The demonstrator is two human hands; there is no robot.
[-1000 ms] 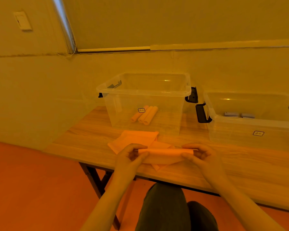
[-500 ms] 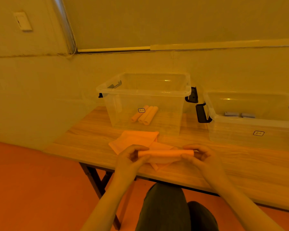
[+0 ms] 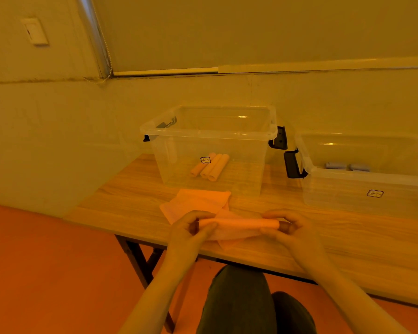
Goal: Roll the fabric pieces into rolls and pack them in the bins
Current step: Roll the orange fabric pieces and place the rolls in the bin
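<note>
An orange fabric piece (image 3: 239, 224) is partly rolled into a tube near the table's front edge. My left hand (image 3: 191, 229) pinches its left end and my right hand (image 3: 292, 227) pinches its right end. A loose flap hangs below the tube. More flat orange fabric (image 3: 196, 201) lies just behind it. The left clear bin (image 3: 208, 135) holds three orange rolls (image 3: 211, 166). The right clear bin (image 3: 362, 179) holds grey rolls (image 3: 346, 166).
The wooden table (image 3: 130, 201) stands against a wall, its left corner close to the fabric. Black latch handles (image 3: 292, 165) stick out between the two bins. My knees (image 3: 246, 302) are under the front edge.
The roll has grown tighter and the flat part in front has shrunk. Both hands stayed at the ends and shifted slightly away from me.
</note>
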